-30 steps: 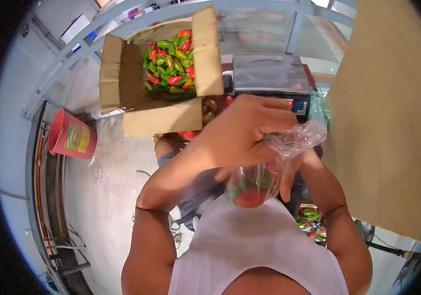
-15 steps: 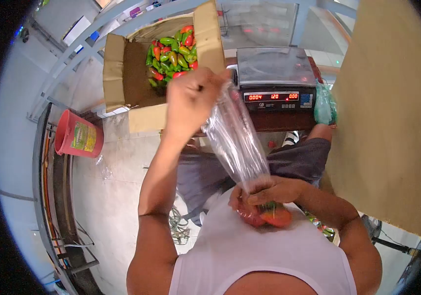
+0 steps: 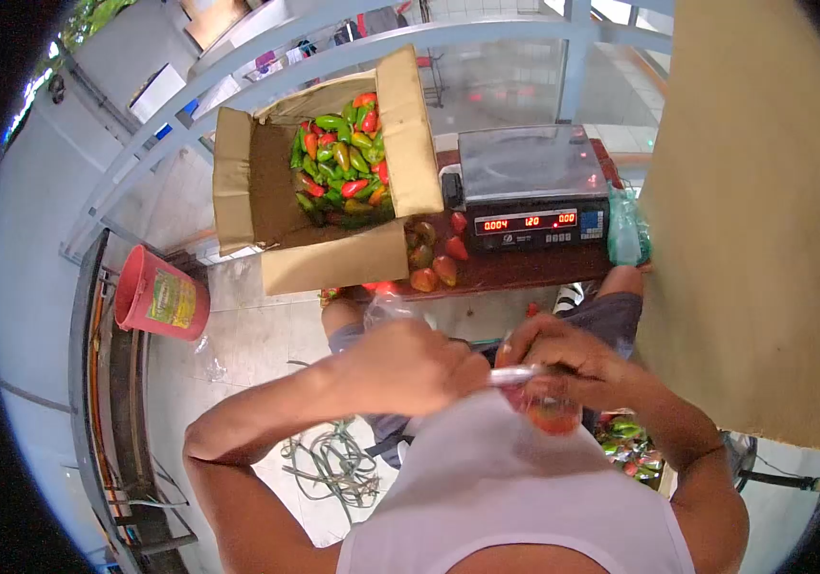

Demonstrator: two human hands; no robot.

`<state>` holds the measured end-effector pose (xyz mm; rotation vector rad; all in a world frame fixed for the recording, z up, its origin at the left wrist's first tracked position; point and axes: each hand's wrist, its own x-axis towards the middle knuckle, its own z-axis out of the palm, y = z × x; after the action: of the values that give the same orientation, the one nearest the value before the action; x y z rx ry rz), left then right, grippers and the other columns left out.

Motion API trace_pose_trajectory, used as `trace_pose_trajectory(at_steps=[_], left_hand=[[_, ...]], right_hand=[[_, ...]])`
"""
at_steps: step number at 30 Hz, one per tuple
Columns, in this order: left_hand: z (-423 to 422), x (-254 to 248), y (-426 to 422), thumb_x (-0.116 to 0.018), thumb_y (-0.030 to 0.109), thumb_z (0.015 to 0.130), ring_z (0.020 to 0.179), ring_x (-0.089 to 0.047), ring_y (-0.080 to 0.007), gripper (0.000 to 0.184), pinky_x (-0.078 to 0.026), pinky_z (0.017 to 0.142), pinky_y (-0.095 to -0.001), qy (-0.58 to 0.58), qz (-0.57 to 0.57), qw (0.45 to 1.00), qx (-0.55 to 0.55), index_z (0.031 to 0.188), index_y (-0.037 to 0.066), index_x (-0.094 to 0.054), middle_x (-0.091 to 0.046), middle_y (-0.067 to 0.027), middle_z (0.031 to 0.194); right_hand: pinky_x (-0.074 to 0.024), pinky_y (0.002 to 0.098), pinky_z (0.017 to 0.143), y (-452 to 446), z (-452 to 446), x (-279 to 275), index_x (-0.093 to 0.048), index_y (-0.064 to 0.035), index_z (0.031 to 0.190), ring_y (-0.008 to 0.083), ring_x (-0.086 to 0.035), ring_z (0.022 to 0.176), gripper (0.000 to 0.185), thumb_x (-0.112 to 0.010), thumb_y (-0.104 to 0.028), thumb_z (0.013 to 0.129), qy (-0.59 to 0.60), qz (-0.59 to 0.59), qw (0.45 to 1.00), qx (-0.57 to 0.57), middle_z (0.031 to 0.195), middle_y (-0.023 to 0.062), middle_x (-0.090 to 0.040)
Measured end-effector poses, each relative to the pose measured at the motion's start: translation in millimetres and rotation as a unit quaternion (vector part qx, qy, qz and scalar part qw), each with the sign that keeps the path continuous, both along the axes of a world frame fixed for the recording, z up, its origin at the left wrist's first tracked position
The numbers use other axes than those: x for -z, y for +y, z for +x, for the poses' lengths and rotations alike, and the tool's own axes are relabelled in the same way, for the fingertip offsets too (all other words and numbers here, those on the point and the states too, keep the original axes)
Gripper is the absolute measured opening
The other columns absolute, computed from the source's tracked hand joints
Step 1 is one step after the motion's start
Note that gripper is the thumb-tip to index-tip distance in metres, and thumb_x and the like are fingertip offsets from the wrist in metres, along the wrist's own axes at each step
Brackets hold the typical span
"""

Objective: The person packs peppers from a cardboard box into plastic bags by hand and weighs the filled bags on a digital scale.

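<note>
My left hand [image 3: 420,368] is closed around the gathered upper part of a clear plastic bag [image 3: 515,375], and its loose end [image 3: 393,311] sticks out beyond my fist. At the bag's other end, my right hand [image 3: 573,359] grips it just above the red peppers [image 3: 554,413] inside. Between both hands the plastic is drawn into a narrow, twisted strand, held in front of my white top [image 3: 515,478]. Motion blurs the peppers, and my fingers partly cover them.
A cardboard box [image 3: 333,268] of green and red peppers [image 3: 338,158] stands ahead on the left. Beside it are loose peppers [image 3: 424,277] and a digital scale [image 3: 534,201] on a dark red table [image 3: 515,273]. A pink bucket [image 3: 166,297] and green strands [image 3: 333,469] are on the floor.
My left hand has come down from near the box to chest level, level with my right hand. The bag, stretched upward before, is now twisted tight between them. Loose peppers on the table have become visible.
</note>
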<state>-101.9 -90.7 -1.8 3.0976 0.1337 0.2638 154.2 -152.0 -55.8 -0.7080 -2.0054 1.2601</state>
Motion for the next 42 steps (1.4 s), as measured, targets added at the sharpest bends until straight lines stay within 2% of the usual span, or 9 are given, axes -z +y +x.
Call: trace_pose_trajectory(at_steps=[8,14,21,24,27,32,38,39,42], left_hand=[[52,34,-21,-0.058,0.024,0.097,0.080,-0.062,-0.0146,0.018,-0.050,0.070,-0.0318,-0.265,-0.533,0.788,-0.153,0.095,0.006,-0.061,-0.062,-0.0058,0.080],[93,131,-8,-0.055,0.015,0.098,0.089,-0.060,-0.0210,0.014,-0.048,0.080,-0.0335,-0.302,-0.530,0.784,-0.113,0.106,0.004,-0.059,-0.062,-0.0057,0.091],[51,59,-3,-0.059,0.014,0.092,0.083,-0.059,-0.0422,0.012,-0.049,0.072,-0.0474,-0.226,-0.225,0.925,-0.207,0.095,0.003,-0.054,-0.057,-0.0176,0.086],[62,168,-11,-0.059,0.013,0.093,0.096,-0.063,-0.0351,0.021,-0.052,0.082,-0.0427,-0.307,-0.268,0.883,-0.234,0.111,0.004,-0.059,-0.064,-0.0142,0.104],[19,141,19,-0.060,0.017,0.092,0.096,-0.066,-0.0301,0.025,-0.053,0.086,-0.0403,-0.282,-0.748,0.564,-0.208,0.113,0.004,-0.062,-0.067,-0.0131,0.106],[26,79,8,-0.061,0.010,0.092,0.083,-0.066,-0.0201,0.011,-0.053,0.070,-0.0394,-0.302,-0.158,0.900,-0.272,0.100,0.003,-0.066,-0.068,-0.0078,0.097],[27,118,9,-0.055,0.002,0.095,0.099,-0.064,-0.0172,0.022,-0.052,0.085,-0.0321,-0.436,-0.794,0.415,-0.092,0.116,0.001,-0.063,-0.067,-0.0051,0.100],[25,83,7,-0.059,0.008,0.093,0.096,-0.066,-0.0196,0.018,-0.054,0.083,-0.0347,-0.405,-0.614,0.647,-0.202,0.108,0.001,-0.067,-0.069,-0.0044,0.094],[16,70,10,-0.059,0.012,0.092,0.080,-0.066,-0.0201,0.015,-0.053,0.068,-0.0351,-0.288,-0.295,0.867,-0.279,0.096,0.001,-0.068,-0.066,-0.0026,0.081]], right_hand=[[-0.0476,0.0356,0.079,68,28,-36,-0.069,-0.0069,0.087,0.0222,-0.059,0.095,0.017,-0.076,-0.011,0.072,-0.110,0.558,0.767,0.298,0.103,0.0034,-0.061],[-0.0469,0.0326,0.076,66,-11,-16,-0.073,-0.0017,0.087,0.0204,-0.057,0.092,0.013,-0.068,-0.013,0.084,0.573,-0.006,0.816,0.079,0.099,0.0112,-0.062],[-0.0487,0.0313,0.086,83,-8,64,-0.069,-0.0012,0.091,0.0177,-0.057,0.096,0.014,-0.075,-0.006,0.080,0.344,-0.045,0.889,0.300,0.107,0.0081,-0.061],[-0.0492,0.0316,0.084,71,-31,27,-0.070,-0.0028,0.081,0.0171,-0.058,0.096,0.011,-0.076,-0.012,0.081,0.607,-0.194,0.755,0.156,0.101,0.0069,-0.060],[-0.0460,0.0308,0.084,75,-6,47,-0.069,-0.0028,0.081,0.0178,-0.059,0.091,0.010,-0.070,-0.012,0.086,0.367,-0.193,0.909,-0.035,0.100,0.0074,-0.063],[-0.0465,0.0245,0.074,88,-40,64,-0.069,-0.0020,0.087,0.0158,-0.059,0.085,0.017,-0.074,-0.018,0.086,0.252,0.062,0.908,0.328,0.098,0.0060,-0.059],[-0.0421,0.0393,0.104,77,-52,26,-0.049,-0.0035,0.134,0.0246,-0.053,0.120,0.051,-0.068,-0.024,0.091,0.469,-0.139,0.871,-0.035,0.124,0.0117,-0.057],[-0.0415,0.0392,0.105,76,-49,30,-0.041,-0.0032,0.140,0.0255,-0.053,0.123,0.059,-0.068,-0.021,0.091,0.424,-0.158,0.891,-0.033,0.128,0.0127,-0.057],[-0.0411,0.0395,0.106,69,-38,43,-0.024,-0.0012,0.152,0.0274,-0.055,0.124,0.077,-0.068,-0.015,0.090,0.282,-0.209,0.936,-0.011,0.131,0.0140,-0.059]])
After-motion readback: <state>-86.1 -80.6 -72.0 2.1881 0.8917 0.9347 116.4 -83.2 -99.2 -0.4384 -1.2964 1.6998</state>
